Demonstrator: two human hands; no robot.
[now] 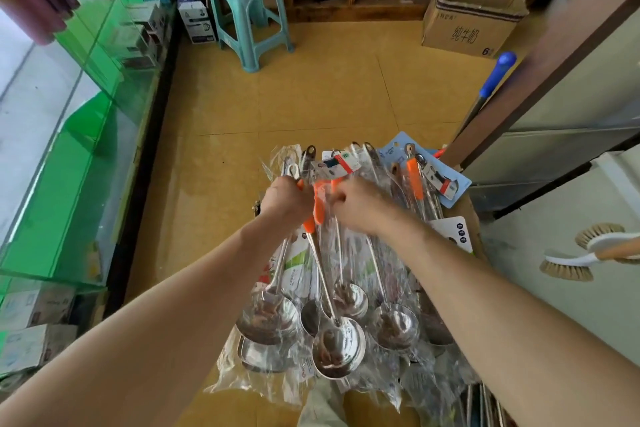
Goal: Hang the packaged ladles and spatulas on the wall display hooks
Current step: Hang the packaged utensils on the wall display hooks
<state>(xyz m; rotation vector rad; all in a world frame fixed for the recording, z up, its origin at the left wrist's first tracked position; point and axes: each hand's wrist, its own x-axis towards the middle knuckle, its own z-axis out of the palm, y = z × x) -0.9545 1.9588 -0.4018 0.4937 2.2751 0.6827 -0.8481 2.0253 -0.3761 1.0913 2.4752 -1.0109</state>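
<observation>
Several packaged steel ladles [341, 340] in clear plastic sleeves hang and lie in a bunch low in the middle of the head view, bowls toward me. Some have orange handles [318, 204]. My left hand [285, 199] grips the upper ends of a few ladles, fingers curled round the handles. Beside it, my right hand [353, 206] pinches the top of another orange-handled package. More packaged utensils on blue cards [424, 166] lie further right on the pile. No wall hooks are in view.
A teal plastic stool [247, 7] and a cardboard box [471, 17] stand on the yellow floor ahead. A green glass counter [86, 114] runs along the left. A blue-handled pole [491, 83] leans on the right, and brushes [588, 253] hang on the right wall.
</observation>
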